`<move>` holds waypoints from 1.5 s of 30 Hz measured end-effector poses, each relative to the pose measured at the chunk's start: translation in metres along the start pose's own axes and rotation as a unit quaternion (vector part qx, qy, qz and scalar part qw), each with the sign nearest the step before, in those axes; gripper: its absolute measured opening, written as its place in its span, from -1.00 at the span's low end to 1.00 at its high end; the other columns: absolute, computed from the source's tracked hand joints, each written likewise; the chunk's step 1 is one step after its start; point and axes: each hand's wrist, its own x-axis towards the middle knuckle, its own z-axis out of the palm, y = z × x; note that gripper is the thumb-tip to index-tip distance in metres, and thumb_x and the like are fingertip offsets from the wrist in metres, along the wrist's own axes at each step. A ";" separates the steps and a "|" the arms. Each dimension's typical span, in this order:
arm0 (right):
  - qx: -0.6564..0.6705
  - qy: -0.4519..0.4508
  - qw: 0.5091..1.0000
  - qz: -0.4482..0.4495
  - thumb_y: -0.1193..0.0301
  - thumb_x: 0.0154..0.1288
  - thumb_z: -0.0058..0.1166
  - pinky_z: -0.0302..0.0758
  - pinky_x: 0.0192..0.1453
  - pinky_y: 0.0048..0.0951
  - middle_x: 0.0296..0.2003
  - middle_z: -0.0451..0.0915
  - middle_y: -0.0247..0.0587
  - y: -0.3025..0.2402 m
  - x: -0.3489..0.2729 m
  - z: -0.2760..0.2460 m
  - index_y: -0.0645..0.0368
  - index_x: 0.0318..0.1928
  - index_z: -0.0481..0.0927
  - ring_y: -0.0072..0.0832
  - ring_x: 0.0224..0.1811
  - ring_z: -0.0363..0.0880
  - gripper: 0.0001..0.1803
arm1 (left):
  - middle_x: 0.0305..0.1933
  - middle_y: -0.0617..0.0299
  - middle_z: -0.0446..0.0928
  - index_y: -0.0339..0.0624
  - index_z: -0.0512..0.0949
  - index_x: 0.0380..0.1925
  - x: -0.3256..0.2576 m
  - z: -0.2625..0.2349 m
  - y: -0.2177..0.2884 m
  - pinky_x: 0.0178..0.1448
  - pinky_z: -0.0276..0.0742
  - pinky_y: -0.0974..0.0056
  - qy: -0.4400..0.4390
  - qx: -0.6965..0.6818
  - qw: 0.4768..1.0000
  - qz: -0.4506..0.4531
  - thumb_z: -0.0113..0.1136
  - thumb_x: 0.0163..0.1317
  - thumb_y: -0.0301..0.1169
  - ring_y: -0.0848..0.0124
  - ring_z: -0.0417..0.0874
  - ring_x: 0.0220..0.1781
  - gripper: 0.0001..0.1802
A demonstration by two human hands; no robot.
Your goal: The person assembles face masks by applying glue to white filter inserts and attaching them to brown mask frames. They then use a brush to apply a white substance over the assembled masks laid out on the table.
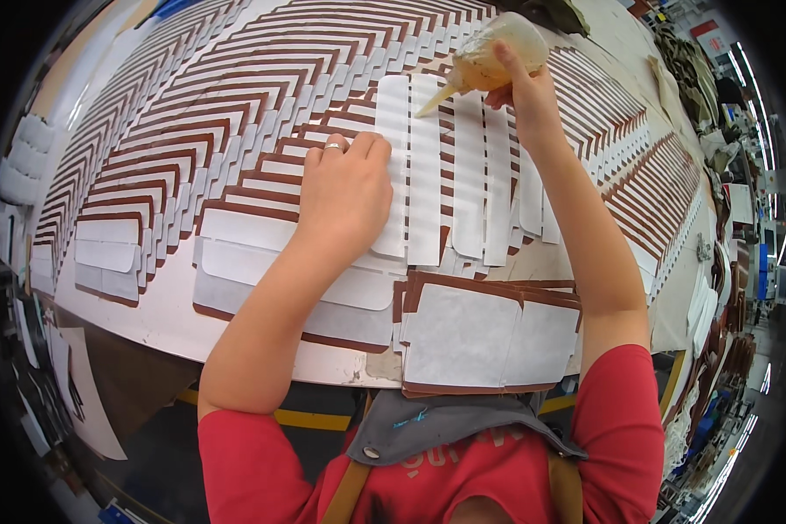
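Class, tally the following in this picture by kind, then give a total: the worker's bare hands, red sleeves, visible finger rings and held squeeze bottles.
Hands: 2 (left hand, right hand)
Red sleeves: 2 (left sleeve, right sleeve)
Ring: 1
Squeeze bottle: 1
Total: 6

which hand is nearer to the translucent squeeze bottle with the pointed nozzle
Right. The right hand is holding the translucent squeeze bottle; the left hand is apart from it, lower left, by the left edge of a long white panel.
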 end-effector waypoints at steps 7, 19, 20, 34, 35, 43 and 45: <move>0.013 -0.030 0.999 0.022 0.04 0.19 0.13 0.37 -0.60 -0.58 -0.43 0.53 -0.18 -0.015 -0.041 0.010 0.27 -0.11 0.40 -0.55 -0.66 0.43 -0.47 | -0.15 0.22 0.48 -0.17 0.43 -0.22 0.000 0.002 -0.002 -0.02 0.31 0.09 0.007 0.002 1.000 0.004 0.10 0.07 -0.48 0.15 0.46 -0.13 -0.77; 0.008 -0.093 0.994 0.058 0.12 0.10 0.25 0.45 -0.58 -0.57 -0.26 0.52 -0.19 -0.035 -0.112 0.012 0.30 0.07 0.27 -0.55 -0.46 0.53 -0.32 | -0.17 0.20 0.48 -0.15 0.41 -0.23 0.000 0.001 -0.003 -0.06 0.32 0.07 0.007 -0.003 1.000 0.017 0.08 0.08 -0.49 0.12 0.47 -0.15 -0.78; 0.005 -0.096 0.994 0.051 0.13 0.10 0.25 0.45 -0.57 -0.57 -0.26 0.52 -0.19 -0.037 -0.117 0.012 0.29 0.07 0.27 -0.55 -0.44 0.54 -0.32 | -0.17 0.20 0.48 -0.15 0.40 -0.22 -0.001 0.001 -0.003 -0.06 0.32 0.07 0.005 -0.004 1.000 0.017 0.08 0.08 -0.48 0.12 0.47 -0.15 -0.78; -0.090 -0.188 0.956 -0.209 0.27 -0.16 0.47 0.43 0.06 -0.43 -0.07 0.49 -0.16 -0.049 -0.136 -0.016 0.31 0.11 0.28 -0.44 -0.02 0.50 -0.15 | -0.17 0.21 0.50 -0.16 0.43 -0.24 -0.001 0.004 -0.003 -0.04 0.35 0.09 0.012 0.015 1.000 0.018 0.07 0.11 -0.46 0.12 0.48 -0.12 -0.81; -0.061 -0.172 0.965 -0.190 0.25 -0.10 0.42 0.44 0.04 -0.44 -0.08 0.49 -0.16 -0.049 -0.135 -0.018 0.31 0.10 0.29 -0.44 -0.04 0.51 -0.20 | -0.17 0.21 0.50 -0.16 0.43 -0.24 -0.001 0.004 -0.003 -0.04 0.35 0.09 0.014 0.015 1.000 0.017 0.07 0.11 -0.46 0.12 0.48 -0.12 -0.81; 0.120 0.013 0.985 -0.121 0.14 0.25 0.10 0.50 -0.49 -0.55 -0.33 0.55 -0.15 -0.049 -0.053 -0.017 0.29 -0.06 0.38 -0.48 -0.51 0.56 -0.53 | -0.17 0.20 0.50 -0.16 0.43 -0.23 0.001 0.001 -0.001 -0.02 0.35 0.06 0.008 0.004 1.000 0.007 0.09 0.09 -0.46 0.11 0.47 -0.12 -0.79; 0.082 0.022 0.989 -0.123 0.14 0.23 0.13 0.50 -0.48 -0.57 -0.31 0.56 -0.19 -0.037 -0.027 -0.015 0.23 -0.08 0.42 -0.53 -0.46 0.57 -0.56 | -0.16 0.18 0.49 -0.16 0.43 -0.22 0.001 0.003 -0.002 -0.02 0.35 0.06 0.011 0.006 1.000 0.010 0.10 0.08 -0.46 0.10 0.47 -0.12 -0.78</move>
